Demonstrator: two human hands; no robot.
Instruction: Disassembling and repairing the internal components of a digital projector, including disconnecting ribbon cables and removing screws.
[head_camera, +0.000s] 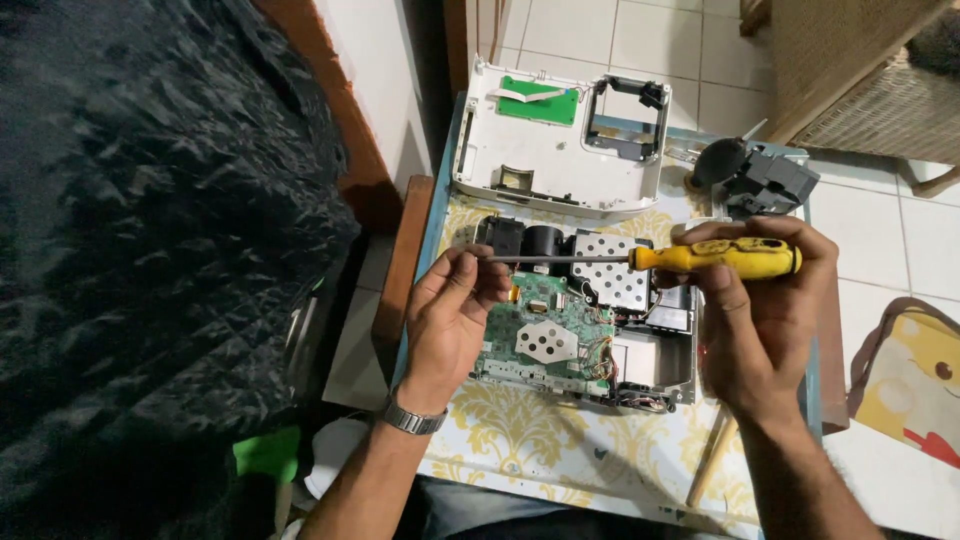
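My right hand (755, 315) grips the yellow handle of a screwdriver (715, 257), held level above an opened device. Its thin metal shaft runs left to my left hand (455, 310), whose fingertips pinch the tip. Under both hands lies the opened device (585, 335), showing a green circuit board, perforated metal shields, black parts and wires. A metal watch sits on my left wrist.
The device's white cover (555, 135), with a small green board inside, lies at the far end of the small table with a yellow patterned cloth (520, 430). A dark grey part (765, 180) sits at the far right. Dark bedding fills the left; tiled floor, a wicker piece and a yellow bag are to the right.
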